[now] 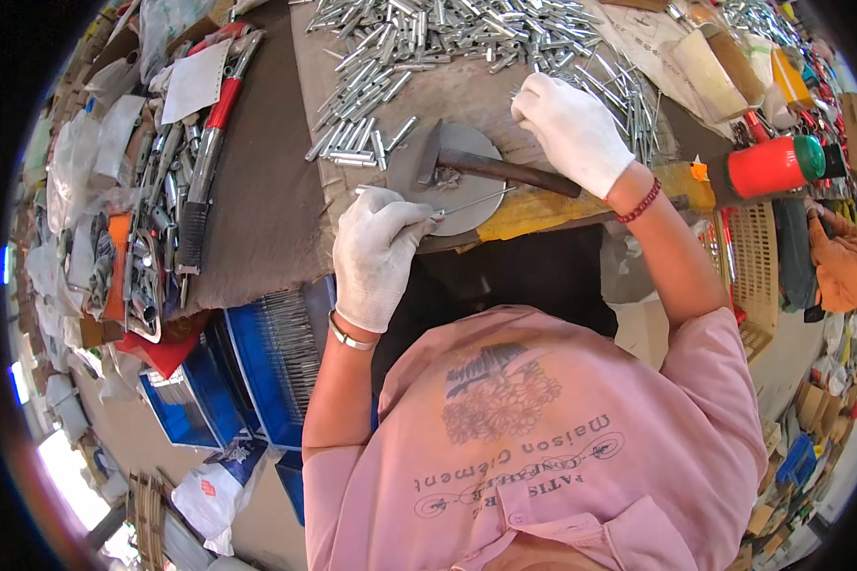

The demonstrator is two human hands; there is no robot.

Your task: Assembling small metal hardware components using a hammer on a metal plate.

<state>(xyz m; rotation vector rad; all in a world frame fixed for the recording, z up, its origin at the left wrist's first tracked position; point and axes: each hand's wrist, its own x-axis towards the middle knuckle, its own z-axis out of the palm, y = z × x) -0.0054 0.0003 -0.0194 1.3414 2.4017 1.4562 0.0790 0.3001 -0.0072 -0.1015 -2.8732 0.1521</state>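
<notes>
My left hand, in a white glove, is closed at the near left rim of a round grey metal plate. From its fingers a thin metal rod points right across the plate. A hammer lies over the plate, its head to the left and wooden handle toward the right. Beyond the handle my right hand, also gloved, has its fingers pinched together; what they hold, if anything, is too small to make out. Close by it lie loose thin metal rods. Short metal tubes lie left of the hammer head.
A large heap of metal tubes covers the bench's far side. A red jar with a green lid lies at the right. Tools and a red-and-black handled bar crowd the left. Below are blue crates and a yellow basket.
</notes>
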